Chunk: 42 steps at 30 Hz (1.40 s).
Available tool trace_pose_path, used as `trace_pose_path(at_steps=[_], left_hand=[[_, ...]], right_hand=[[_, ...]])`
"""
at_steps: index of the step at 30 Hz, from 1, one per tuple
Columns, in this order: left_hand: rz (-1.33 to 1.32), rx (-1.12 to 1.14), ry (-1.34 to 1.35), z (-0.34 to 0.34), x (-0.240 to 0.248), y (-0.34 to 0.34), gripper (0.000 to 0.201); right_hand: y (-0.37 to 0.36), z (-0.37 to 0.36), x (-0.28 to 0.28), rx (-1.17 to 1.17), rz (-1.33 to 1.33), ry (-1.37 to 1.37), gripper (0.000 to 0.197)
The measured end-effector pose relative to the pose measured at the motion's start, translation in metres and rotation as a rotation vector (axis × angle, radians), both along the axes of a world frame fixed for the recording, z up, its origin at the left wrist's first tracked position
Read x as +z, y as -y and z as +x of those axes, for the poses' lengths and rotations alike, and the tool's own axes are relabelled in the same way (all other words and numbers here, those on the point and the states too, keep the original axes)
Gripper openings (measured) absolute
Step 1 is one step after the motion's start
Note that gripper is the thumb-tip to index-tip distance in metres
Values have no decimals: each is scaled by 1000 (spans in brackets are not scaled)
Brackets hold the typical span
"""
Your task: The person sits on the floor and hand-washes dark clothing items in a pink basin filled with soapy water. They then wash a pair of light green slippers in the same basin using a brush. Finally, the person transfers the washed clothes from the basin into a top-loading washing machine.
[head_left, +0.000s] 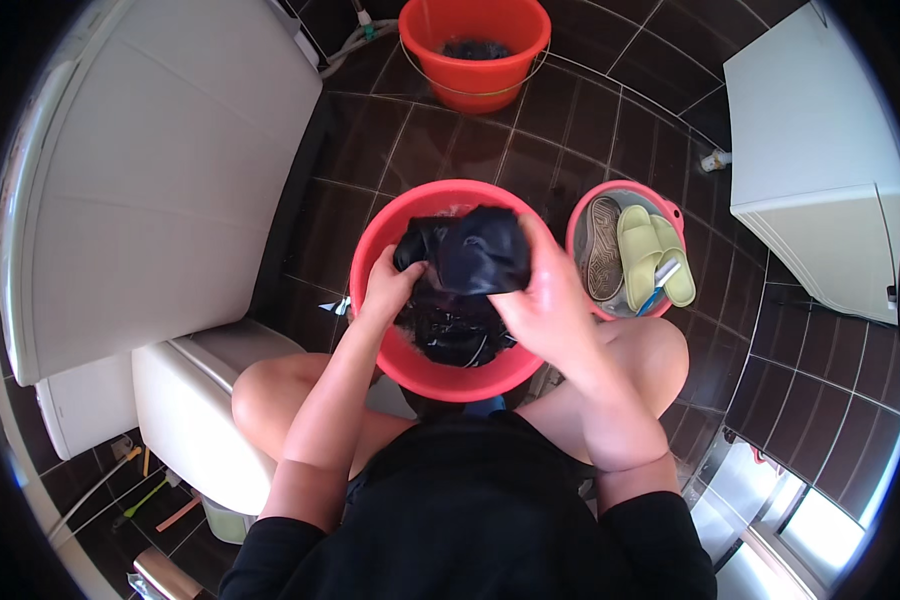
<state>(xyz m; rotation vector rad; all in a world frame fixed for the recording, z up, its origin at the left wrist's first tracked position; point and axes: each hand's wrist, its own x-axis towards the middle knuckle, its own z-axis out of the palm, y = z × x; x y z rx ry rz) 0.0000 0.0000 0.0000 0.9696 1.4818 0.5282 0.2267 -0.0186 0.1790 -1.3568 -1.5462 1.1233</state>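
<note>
- Gripping the left edge of a dark, glossy cloth (478,252) with the left hand (390,287), pressing on the fabric with the thumb.
- Gripping the right side of the same bunched cloth with the right hand (550,300), curling around it (can't see every fingertip behind the fabric).
- Holding the cloth up over a red basin (450,187), just in front of the knees.
- Can see more dark, wet fabric (455,338) inside the basin, below the hands; cannot tell whether joined to the held piece.
- Can see a smaller pink basin (622,186) to the right, near the red one, on the dark tiled floor (365,140).
- Can count inside it two pale green slippers (638,240), a brown patterned sole (602,250) and a blue-and-white tool (658,290) (too small to name surely).
- Can see a red bucket (477,90) with a thin handle beyond the basin, well apart, holding something dark.
- Can make out large white units (165,190) at left and a white cabinet (820,120) at right.
</note>
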Motion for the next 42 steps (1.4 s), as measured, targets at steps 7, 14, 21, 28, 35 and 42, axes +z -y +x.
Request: trace_pose_path(at_steps=[7, 14, 21, 28, 35, 42], left_hand=[[379, -58, -427, 7, -37, 14, 39], [679, -538, -503, 57, -35, 12, 62], [242, -645, -824, 76, -36, 0, 78], [141, -781, -776, 31, -48, 28, 50], [48, -1073, -987, 42, -63, 66, 64], [-118, -1133, -817, 46, -68, 69, 60]], right_hand=[[32, -43, -152, 110, -358, 241, 52], [77, -92, -291, 512, -256, 844, 58], [61, -87, -304, 686, -600, 639, 71], [55, -58, -253, 922, -553, 526, 60], [-5, -8, -222, 77, -468, 445, 32], [15, -24, -266, 38, -488, 642, 90]])
